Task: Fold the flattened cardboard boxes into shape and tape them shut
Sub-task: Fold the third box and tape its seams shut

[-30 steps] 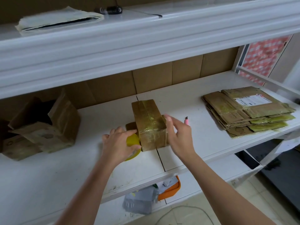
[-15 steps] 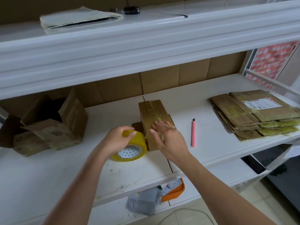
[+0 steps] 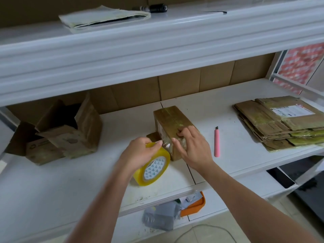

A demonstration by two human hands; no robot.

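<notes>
Both hands: left hand (image 3: 140, 153) gripping tape roll (image 3: 152, 170)

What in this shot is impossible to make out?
All in the head view:
- Near end of the small box: covered by the right hand.
- Print on the stack's shipping label: too small.
- Flattened box stack: cut off at the right edge.
- Items under the shelf: hidden by its front edge.

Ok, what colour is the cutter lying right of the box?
Pink, with a dark blade tip; the cutter shows plainly in the head view.
</notes>
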